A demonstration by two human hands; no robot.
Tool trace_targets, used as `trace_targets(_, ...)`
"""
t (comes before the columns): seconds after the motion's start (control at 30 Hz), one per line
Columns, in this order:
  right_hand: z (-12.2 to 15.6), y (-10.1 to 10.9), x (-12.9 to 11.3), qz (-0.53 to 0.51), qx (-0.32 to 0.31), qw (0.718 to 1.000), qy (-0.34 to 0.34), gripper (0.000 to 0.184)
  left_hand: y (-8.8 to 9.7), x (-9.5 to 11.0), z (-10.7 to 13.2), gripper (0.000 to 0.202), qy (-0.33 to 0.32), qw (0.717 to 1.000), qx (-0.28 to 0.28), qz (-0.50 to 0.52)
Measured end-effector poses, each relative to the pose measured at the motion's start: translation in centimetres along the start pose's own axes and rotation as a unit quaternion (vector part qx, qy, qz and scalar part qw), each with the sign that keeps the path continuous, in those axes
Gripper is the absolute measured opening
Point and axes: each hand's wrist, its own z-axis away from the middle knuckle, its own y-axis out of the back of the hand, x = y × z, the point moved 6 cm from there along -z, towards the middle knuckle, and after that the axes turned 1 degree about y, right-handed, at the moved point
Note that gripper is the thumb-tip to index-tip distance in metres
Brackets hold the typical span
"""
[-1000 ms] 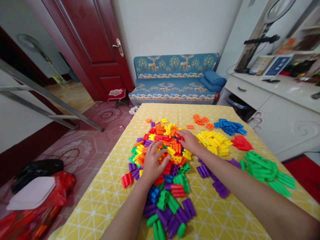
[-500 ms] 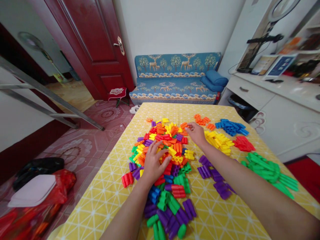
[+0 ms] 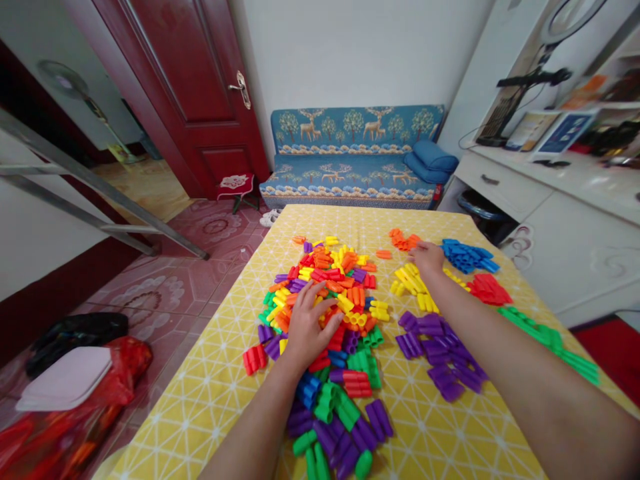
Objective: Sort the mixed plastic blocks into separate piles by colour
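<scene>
My left hand [image 3: 311, 327] rests on the near-left part of a mixed heap of coloured plastic tube blocks [image 3: 353, 293], fingers apart and holding nothing. My right hand [image 3: 429, 260] is at the small pile of orange blocks [image 3: 403, 240], its fingers drawn together. What they hold, if anything, is hidden. A lone orange block [image 3: 384, 255] lies between the heap and that pile. Below the right hand are yellow blocks [image 3: 413, 279], partly covered by the wrist. Purple blocks [image 3: 443, 350] lie left of the right forearm, which hides part of the green blocks [image 3: 550, 337].
Blue blocks [image 3: 467, 255] and red blocks [image 3: 490, 289] form piles on the right of the yellow patterned tablecloth [image 3: 200, 413]. Beyond the table stands a blue sofa [image 3: 340, 175]. A white cabinet [image 3: 575, 220] is on the right. Bags [image 3: 120, 373] lie on the floor at left.
My right hand has moved right from the heap's edge to the orange pile. An orange block now lies alone between them. My left hand has stayed in place.
</scene>
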Motion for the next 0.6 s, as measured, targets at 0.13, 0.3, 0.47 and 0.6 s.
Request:
trace_targets(0.13, 1.6, -2.3, -0.2, 0.157, -0.066, 0.984, 0.061, 0.008, 0.0, 0.0, 0.0, 0.023, 0.001, 1.000, 0.000, -0.001)
trace_targets(0.3, 2.9, -5.0, -1.0, 0.278, -0.133, 0.943, 0.123, 0.033, 0.1, 0.0, -0.1, 0.023, -0.001, 1.000, 0.002, -0.001)
trace_targets(0.47, 5.1, -7.8, -2.7, 0.326, -0.199, 0.900, 0.211, 0.045, 0.0, 0.0, -0.1, 0.023, 0.000, 1.000, -0.002, -0.002)
trace_targets(0.6, 8.3, -10.9, -4.0, 0.334, -0.284, 0.845, 0.305, 0.058, 0.1, 0.1, -0.1, 0.023, -0.002, 1.000, -0.001, -0.003)
